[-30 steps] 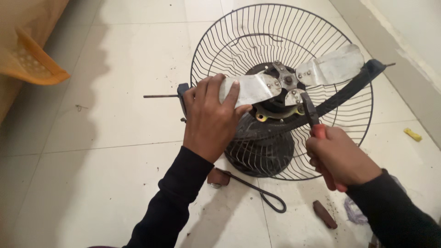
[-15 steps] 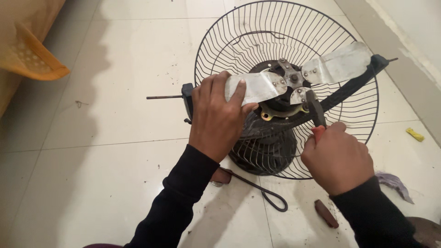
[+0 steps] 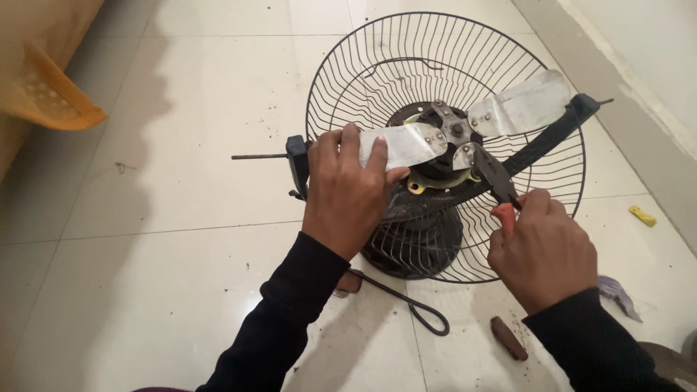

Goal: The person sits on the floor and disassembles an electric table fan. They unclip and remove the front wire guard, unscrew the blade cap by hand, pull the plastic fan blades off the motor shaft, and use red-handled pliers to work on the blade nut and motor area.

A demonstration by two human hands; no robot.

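A fan with a black wire grille point(image 3: 363, 80) lies on the tiled floor. Its metal blades point(image 3: 519, 105) meet at a hub point(image 3: 456, 131) above a dark motor housing point(image 3: 414, 243). My left hand point(image 3: 348, 192) grips the left blade point(image 3: 410, 141) and presses it down. My right hand point(image 3: 541, 250) is closed on red-handled pliers point(image 3: 497, 181). The dark jaws of the pliers reach up to the blade root just below the hub. A black bracket point(image 3: 298, 163) with a thin rod sticks out left of my left hand.
A dark looped cord point(image 3: 417, 312) lies on the floor under the fan. A brown piece point(image 3: 508, 337) rests near my right sleeve, with crumpled plastic point(image 3: 617, 294) beside it. A small yellow item point(image 3: 642, 215) lies at the right by the wall. An orange object point(image 3: 51, 98) sits far left.
My right hand has shifted slightly left and up with the pliers, bringing the jaws closer to the hub. My left hand stays on the blade.
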